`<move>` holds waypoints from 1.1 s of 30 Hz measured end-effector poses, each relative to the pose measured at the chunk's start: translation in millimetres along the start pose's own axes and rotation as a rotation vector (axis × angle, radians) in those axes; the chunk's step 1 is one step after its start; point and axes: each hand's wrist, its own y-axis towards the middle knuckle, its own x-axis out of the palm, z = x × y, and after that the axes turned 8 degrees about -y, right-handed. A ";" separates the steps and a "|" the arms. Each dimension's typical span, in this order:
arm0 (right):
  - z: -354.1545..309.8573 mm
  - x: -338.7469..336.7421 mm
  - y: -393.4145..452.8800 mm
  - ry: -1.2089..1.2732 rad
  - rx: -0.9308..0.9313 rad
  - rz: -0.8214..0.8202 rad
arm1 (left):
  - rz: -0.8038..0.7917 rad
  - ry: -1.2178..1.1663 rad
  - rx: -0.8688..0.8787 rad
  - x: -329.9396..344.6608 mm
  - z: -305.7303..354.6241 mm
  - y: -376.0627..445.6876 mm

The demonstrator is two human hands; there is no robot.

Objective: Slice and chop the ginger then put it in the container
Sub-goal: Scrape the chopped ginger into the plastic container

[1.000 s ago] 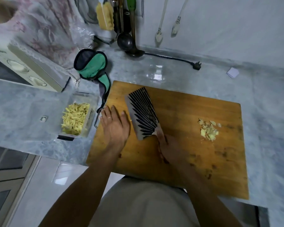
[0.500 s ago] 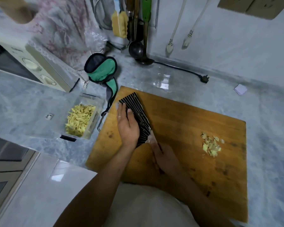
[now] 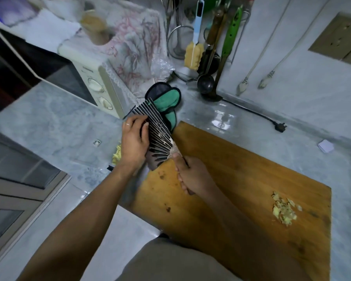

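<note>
My right hand (image 3: 193, 177) grips the handle of a dark ribbed cleaver (image 3: 157, 128), held off the left edge of the wooden cutting board (image 3: 231, 169). My left hand (image 3: 134, 140) lies against the blade's flat side with its fingers curled on it. Below them, mostly hidden by my left hand and the blade, sits the container; only a bit of its yellow ginger strips (image 3: 116, 154) shows. A small pile of ginger scraps (image 3: 284, 209) lies near the board's right edge.
A microwave (image 3: 89, 82) under a floral cloth stands at the back left. A green and black oven mitt (image 3: 166, 102) lies behind the blade. Ladles and a sponge brush (image 3: 194, 55) hang on the wall. A black power plug (image 3: 280, 126) lies on the marble counter.
The cleaver has moved left, from over the board to above the container. My left hand, which lay flat on the board, now rests against the blade's side.
</note>
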 end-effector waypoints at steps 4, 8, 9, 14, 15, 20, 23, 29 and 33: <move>-5.1 0.2 3.6 -0.070 -0.032 0.015 | -0.183 0.221 -0.063 -27.0 -23.5 -9.3; -11.7 -3.1 6.2 -0.096 -0.046 0.030 | -0.305 0.310 -0.210 -42.8 -30.8 -16.7; -13.4 -2.6 7.1 -0.111 -0.052 0.030 | -0.265 0.261 -0.190 -45.6 -29.0 -15.6; -18.4 4.4 13.9 -0.158 -0.057 0.029 | -0.325 0.264 0.140 -47.4 -26.6 -21.8; -19.5 5.1 15.1 -0.169 -0.058 0.028 | -0.349 0.305 0.125 -50.5 -26.2 -25.5; -21.4 8.3 17.6 -0.180 -0.059 0.029 | -0.312 0.321 0.093 -61.4 -22.1 -25.1; -23.8 10.6 18.0 -0.164 -0.053 0.036 | -0.393 0.358 0.095 -61.3 -19.8 -28.1; -20.5 5.4 15.6 -0.157 -0.093 0.062 | -0.243 0.091 -0.186 -72.6 -33.2 -37.6; -12.6 8.0 10.5 -0.119 -0.098 0.080 | -0.128 0.053 -0.181 -59.0 -14.1 -31.3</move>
